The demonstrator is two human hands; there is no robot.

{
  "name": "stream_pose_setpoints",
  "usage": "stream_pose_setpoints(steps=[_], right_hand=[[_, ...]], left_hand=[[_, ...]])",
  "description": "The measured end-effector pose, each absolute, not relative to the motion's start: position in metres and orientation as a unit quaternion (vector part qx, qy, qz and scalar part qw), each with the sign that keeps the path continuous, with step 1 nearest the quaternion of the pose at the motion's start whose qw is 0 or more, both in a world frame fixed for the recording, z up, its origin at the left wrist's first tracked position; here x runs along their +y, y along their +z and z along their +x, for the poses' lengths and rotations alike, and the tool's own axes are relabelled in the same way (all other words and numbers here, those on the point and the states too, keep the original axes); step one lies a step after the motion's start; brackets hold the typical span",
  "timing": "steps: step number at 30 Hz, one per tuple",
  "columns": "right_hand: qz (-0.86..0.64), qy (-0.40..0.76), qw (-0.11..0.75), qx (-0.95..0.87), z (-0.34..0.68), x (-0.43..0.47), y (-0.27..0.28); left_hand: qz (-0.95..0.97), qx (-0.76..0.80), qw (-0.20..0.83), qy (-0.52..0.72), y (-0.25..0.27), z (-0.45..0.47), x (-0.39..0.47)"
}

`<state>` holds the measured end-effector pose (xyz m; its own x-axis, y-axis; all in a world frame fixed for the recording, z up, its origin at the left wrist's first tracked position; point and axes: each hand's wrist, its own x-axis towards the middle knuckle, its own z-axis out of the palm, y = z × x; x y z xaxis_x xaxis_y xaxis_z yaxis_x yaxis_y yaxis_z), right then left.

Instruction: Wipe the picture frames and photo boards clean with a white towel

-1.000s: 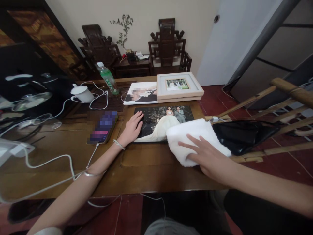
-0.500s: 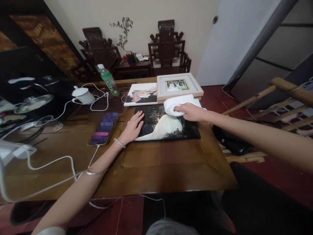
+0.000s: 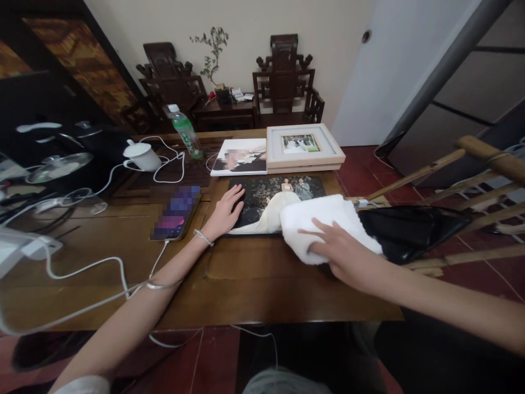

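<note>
A dark photo panel [image 3: 258, 200] lies flat on the wooden table [image 3: 254, 290]; it pictures two people, one in a long pale gown. My left hand [image 3: 225, 212] rests with fingers stretched out on the panel's left edge. In my right hand [image 3: 338, 243] is a folded white towel [image 3: 324, 210], gripped at its near side. The towel covers the panel's lower right corner and overhangs its front edge onto the table. Behind the panel are a white-edged photo print [image 3: 240, 157] and a pale wooden picture frame [image 3: 303, 150] with a small photo inside.
Left of the panel lies a phone [image 3: 176, 213] on a white charging cable. Further back stand a white lidded cup [image 3: 142, 156] and a green-labelled bottle [image 3: 186, 133]. Loose white cables cross the table's left side. A wooden chair [image 3: 492, 158] with a black bag [image 3: 410, 230] is at the right.
My right hand has drawn the towel from the panel's upper right toward me, over its lower right corner. The pictured people's upper bodies are now uncovered. My left hand stays on the left edge.
</note>
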<state>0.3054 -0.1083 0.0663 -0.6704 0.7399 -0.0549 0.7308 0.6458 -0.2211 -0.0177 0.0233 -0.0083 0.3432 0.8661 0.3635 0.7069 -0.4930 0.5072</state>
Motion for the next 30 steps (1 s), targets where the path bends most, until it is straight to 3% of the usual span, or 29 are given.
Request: stream_pose_setpoints(steps=[5, 18, 25, 30], right_hand=[[-0.382, 0.1, -0.002, -0.919, 0.295, -0.098, 0.076], [-0.407, 0.06, -0.009, -0.912, 0.263, 0.057, 0.096], [-0.439, 0.084, -0.009, -0.895, 0.262, -0.012, 0.084], [-0.374, 0.113, -0.028, -0.92, 0.265, -0.099, 0.072]], left_hand=[[0.809, 0.486, 0.128, 0.304, -0.01, -0.018, 0.024], [0.816, 0.479, 0.126, 0.299, -0.01, -0.02, 0.024], [0.814, 0.483, 0.124, 0.297, -0.009, -0.019, 0.024], [0.814, 0.486, 0.119, 0.294, -0.007, -0.017, 0.023]])
